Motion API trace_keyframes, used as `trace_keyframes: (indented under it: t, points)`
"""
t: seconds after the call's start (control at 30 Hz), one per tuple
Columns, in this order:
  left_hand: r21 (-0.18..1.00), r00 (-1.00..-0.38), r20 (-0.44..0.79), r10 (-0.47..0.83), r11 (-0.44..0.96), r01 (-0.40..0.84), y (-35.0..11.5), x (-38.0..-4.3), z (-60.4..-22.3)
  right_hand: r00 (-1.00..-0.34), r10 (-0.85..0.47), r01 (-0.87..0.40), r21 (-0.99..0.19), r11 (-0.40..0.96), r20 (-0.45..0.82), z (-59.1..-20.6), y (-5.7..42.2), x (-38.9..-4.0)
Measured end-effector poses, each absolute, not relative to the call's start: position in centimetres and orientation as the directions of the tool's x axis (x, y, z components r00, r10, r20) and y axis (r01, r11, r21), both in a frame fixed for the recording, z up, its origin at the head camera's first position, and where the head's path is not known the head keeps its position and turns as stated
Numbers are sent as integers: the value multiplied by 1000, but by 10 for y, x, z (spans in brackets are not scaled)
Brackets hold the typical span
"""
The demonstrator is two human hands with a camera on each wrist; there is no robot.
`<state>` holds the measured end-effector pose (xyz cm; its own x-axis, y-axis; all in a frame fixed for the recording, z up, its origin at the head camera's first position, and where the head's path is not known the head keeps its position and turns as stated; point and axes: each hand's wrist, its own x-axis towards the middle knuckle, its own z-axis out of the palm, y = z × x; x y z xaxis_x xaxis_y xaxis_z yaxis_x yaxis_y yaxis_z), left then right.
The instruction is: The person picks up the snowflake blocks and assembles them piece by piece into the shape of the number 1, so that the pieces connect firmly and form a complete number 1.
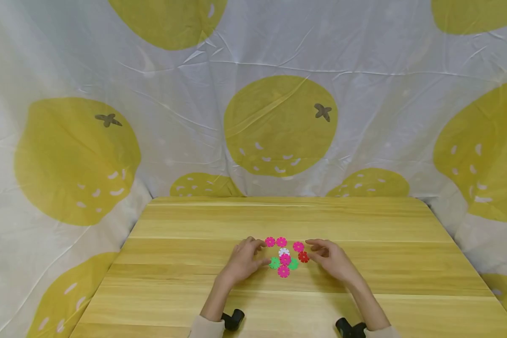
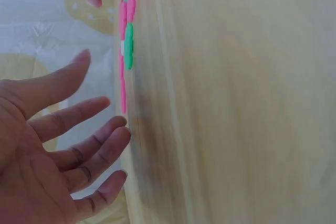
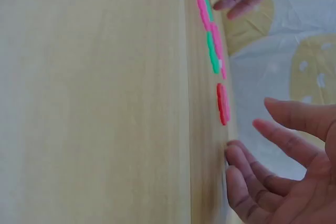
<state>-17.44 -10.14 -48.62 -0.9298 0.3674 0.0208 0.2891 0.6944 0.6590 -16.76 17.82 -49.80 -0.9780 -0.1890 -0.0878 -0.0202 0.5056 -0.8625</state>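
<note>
Several flat, notched, flower-shaped plastic discs lie in a loose cluster on the wooden table. A white disc [image 1: 284, 252] is partly covered by a pink disc [image 1: 285, 259], with a green disc [image 1: 274, 263] on the left and another green disc [image 1: 293, 264] on the right. Below them is a pink disc [image 1: 283, 272]; two more pink discs [image 1: 275, 241] sit at the upper left. On the right are a pink disc [image 1: 298, 246] and a red disc [image 1: 303, 257]. My left hand [image 1: 246, 259] is beside the cluster's left side, fingers spread, holding nothing. My right hand [image 1: 330, 259] mirrors it on the right, also holding nothing.
The wooden table [image 1: 173, 281] extends around the cluster on all sides. Behind it hangs a white curtain [image 1: 279, 56] printed with yellow lemons. Black wrist mounts [image 1: 234, 320] show near both sleeves at the front.
</note>
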Motion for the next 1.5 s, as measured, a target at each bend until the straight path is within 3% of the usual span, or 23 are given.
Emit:
trace_keyframes:
  t: [0.27,0.47,0.7,1.27,1.5]
  points:
    - [715,-920,-10,391,646,266,-92,-176,-494,-979,-175,19,-901,433,-105,-511,179,-175]
    - [729,-920,-24,391,637,252,-89,-176,-497,-986,-161,-28,-888,460,-52,-518,173,-178]
    - [739,-922,-41,386,633,232,-86,-177,-497,-995,-78,15,-853,522,-65,-517,164,-177]
    - [725,-933,-31,357,651,225,-87,-179,-495,-999,-40,2,-827,563,-29,-518,164,-180]
    - [790,-930,-3,368,571,224,-93,-182,-494,-999,-28,3,-820,572,-23,-519,164,-181]
